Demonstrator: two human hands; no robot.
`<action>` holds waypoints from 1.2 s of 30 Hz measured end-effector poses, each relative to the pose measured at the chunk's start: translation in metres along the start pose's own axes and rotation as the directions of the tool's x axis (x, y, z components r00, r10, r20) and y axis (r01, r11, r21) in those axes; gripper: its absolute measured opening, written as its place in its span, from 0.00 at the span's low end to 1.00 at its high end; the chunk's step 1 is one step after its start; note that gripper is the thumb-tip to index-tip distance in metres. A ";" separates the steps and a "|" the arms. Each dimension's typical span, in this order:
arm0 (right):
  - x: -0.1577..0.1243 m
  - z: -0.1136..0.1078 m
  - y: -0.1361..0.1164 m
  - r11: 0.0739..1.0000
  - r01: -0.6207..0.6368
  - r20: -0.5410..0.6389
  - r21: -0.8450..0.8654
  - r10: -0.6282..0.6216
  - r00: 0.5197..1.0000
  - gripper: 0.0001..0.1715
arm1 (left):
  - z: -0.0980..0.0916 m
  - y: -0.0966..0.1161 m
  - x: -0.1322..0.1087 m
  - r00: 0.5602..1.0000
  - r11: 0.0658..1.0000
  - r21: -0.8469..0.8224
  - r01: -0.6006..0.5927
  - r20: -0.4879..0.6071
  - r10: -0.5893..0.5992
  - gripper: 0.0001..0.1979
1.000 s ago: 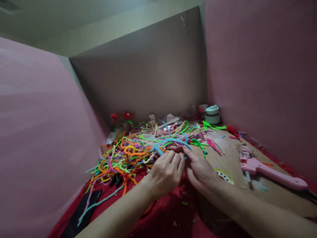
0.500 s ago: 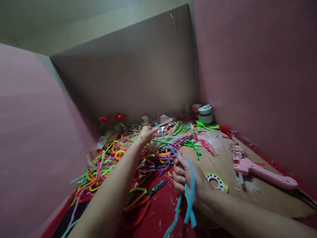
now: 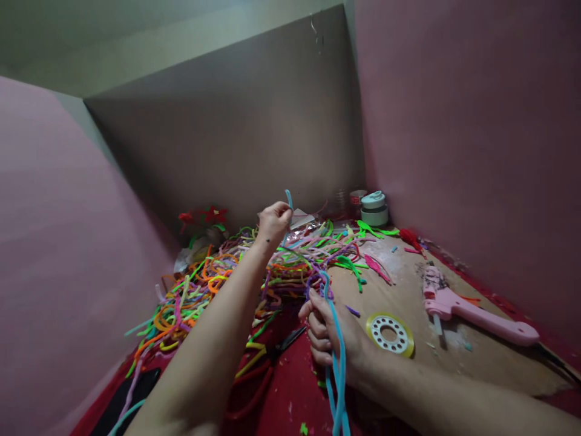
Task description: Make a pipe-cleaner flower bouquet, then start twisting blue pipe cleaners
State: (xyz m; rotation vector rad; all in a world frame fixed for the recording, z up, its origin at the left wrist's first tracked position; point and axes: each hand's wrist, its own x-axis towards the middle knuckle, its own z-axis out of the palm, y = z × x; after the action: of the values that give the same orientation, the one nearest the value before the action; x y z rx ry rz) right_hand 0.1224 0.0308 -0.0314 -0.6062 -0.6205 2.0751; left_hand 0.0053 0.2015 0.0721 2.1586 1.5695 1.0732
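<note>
My left hand (image 3: 275,223) is raised above the back of a heap of many-coloured pipe cleaners (image 3: 222,272). Its thumb and fingers pinch a light blue pipe cleaner (image 3: 289,198), whose tip pokes up above them. Lower and nearer, my right hand (image 3: 329,333) is closed around several light blue pipe cleaners (image 3: 336,357); their lengths hang down past the wrist. Scissors (image 3: 272,357) with red and yellow handles lie on the red cloth (image 3: 290,393), partly behind my left forearm.
On the brown board (image 3: 503,369) at right lie a pink glue gun (image 3: 481,318) and a roll of clear tape (image 3: 390,334). A mint-green container (image 3: 374,209) stands at the back, against the wall. Red flowers (image 3: 213,215) sit behind the heap. A dark flat object (image 3: 129,399) lies at lower left.
My left hand has lifted away from the heap, with the blue pipe cleaner's tip now higher. My right hand has shifted slightly left and down with its blue pipe cleaners.
</note>
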 end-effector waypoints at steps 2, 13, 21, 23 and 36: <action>0.000 0.001 -0.004 0.999 0.043 0.013 0.000 -0.043 0.999 0.24 | -0.003 0.009 -0.007 0.999 0.998 -0.021 -0.053 0.000 0.053 0.14; 0.007 0.004 -0.041 0.888 0.448 -0.073 -0.100 -0.456 0.887 0.18 | 0.008 0.029 -0.102 0.877 0.939 0.036 -0.343 0.370 0.306 0.09; -0.006 0.002 -0.056 0.685 0.639 -0.111 -0.350 -0.707 0.698 0.15 | 0.002 -0.035 -0.099 0.962 0.949 0.237 -0.205 0.229 0.151 0.11; -0.017 0.006 -0.070 0.533 0.735 -0.094 -0.419 -0.831 0.548 0.14 | -0.004 -0.047 -0.093 0.973 0.958 0.234 -0.163 0.199 0.117 0.10; -0.020 0.006 -0.082 0.969 0.220 0.135 0.115 -0.235 0.963 0.13 | -0.040 -0.024 -0.093 0.992 0.967 -0.257 0.003 -0.122 -0.036 0.13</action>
State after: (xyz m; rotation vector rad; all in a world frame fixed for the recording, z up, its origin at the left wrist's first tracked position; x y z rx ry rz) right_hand 0.1782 0.0539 0.0284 -0.3098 -0.6360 1.9311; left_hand -0.0528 0.1188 0.0471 1.9340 1.4091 1.3476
